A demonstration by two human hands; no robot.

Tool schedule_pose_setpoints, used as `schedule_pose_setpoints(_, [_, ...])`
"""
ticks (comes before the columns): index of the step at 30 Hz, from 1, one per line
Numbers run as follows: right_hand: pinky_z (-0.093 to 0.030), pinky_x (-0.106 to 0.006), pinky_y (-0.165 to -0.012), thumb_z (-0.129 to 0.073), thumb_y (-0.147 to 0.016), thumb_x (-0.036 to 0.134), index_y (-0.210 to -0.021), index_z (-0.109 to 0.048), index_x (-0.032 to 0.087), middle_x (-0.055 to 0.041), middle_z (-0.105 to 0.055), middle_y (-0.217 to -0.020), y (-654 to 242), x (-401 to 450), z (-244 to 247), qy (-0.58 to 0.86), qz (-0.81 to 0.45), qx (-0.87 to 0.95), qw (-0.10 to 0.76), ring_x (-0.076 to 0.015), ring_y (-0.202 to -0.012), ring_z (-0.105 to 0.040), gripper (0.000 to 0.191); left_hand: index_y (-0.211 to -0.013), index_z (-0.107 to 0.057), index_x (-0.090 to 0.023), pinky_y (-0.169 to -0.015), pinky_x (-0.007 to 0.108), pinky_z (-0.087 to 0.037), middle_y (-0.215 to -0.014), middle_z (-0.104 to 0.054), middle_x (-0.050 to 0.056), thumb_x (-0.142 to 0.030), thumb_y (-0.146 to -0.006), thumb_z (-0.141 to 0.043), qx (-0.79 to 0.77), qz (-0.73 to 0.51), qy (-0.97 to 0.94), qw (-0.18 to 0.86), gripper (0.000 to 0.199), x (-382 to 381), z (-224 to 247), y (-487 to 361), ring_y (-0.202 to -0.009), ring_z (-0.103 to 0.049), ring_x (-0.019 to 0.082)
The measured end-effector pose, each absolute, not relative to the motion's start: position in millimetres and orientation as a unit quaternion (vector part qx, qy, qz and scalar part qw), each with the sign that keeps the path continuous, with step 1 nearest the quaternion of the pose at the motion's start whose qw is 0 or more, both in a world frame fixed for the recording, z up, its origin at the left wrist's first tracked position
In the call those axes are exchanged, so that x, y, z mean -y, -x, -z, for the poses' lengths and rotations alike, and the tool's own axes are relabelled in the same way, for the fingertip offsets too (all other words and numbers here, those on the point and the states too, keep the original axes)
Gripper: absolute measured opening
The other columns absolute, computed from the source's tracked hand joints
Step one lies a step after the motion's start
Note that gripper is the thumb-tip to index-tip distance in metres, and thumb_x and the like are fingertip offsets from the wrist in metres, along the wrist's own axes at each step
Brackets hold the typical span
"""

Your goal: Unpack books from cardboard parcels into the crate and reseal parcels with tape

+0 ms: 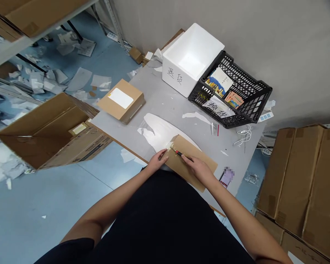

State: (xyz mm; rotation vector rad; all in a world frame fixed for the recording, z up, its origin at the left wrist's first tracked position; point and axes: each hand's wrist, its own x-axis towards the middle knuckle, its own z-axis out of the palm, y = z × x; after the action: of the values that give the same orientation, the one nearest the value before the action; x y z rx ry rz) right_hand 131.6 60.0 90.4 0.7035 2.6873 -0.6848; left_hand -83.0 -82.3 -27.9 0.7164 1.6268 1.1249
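Note:
A flat brown cardboard parcel (191, 163) lies at the near edge of the grey table (170, 99), with shiny tape across its far corner. My right hand (199, 169) is shut around a slim black tool with a red section (178, 153), probably a utility knife, whose tip points at the taped corner. My left hand (157, 160) grips the parcel's left corner, close to the tape. Beneath the parcel lies a curved white sheet (159, 132), partly hidden by it.
The table holds a white foam box (191, 58), a black plastic crate (229, 91) with books, a labelled carton (121, 101), a white cable (244, 135) and a phone (226, 177). An open carton (49, 132) stands left; stacked cartons (297, 183) stand right. Paper litters the floor (57, 205).

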Motion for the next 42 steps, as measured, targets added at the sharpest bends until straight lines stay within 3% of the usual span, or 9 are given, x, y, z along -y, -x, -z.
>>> schedule_pose_setpoints(19, [-0.043, -0.032, -0.076, -0.039, -0.085, -0.001, -0.153, -0.026, 0.04, -0.0076, -0.063, -0.104, -143.4, -54.5, -93.9, -0.256, 0.177, -0.928, 0.206, -0.0238, -0.091, -0.059, 0.08, -0.133, -0.057, -0.02, -0.107, 0.042, -0.044, -0.133, -0.061, 0.01, -0.05, -0.082, -0.063, -0.678, -0.483, -0.268, 0.485, 0.059, 87.2, 33.4, 77.9, -0.123, -0.057, 0.026])
schedule_pose_setpoints(33, [-0.042, -0.029, -0.075, -0.04, -0.078, -0.006, -0.152, -0.027, 0.04, -0.0058, -0.063, -0.109, -215.3, -39.2, -120.8, -0.315, 0.177, -0.903, 0.232, -0.0229, -0.095, -0.059, 0.088, -0.137, -0.051, -0.023, -0.105, 0.043, -0.045, -0.139, -0.056, 0.011, -0.046, -0.087, -0.059, -0.709, -0.457, -0.327, 0.425, 0.055, 86.8, 21.0, 76.6, -0.127, -0.054, 0.026])
schedule_pose_setpoints(42, [-0.039, -0.026, -0.062, -0.045, -0.07, -0.008, -0.152, -0.029, 0.038, -0.0071, -0.063, -0.099, -297.7, -22.0, -125.4, -0.354, 0.118, -0.892, 0.254, -0.0192, -0.078, -0.059, 0.095, -0.143, -0.045, -0.023, -0.106, 0.043, -0.045, -0.143, -0.051, 0.013, -0.048, -0.089, -0.056, -0.72, -0.431, -0.36, 0.407, 0.06, 86.6, 15.4, 76.1, -0.13, -0.051, 0.027])
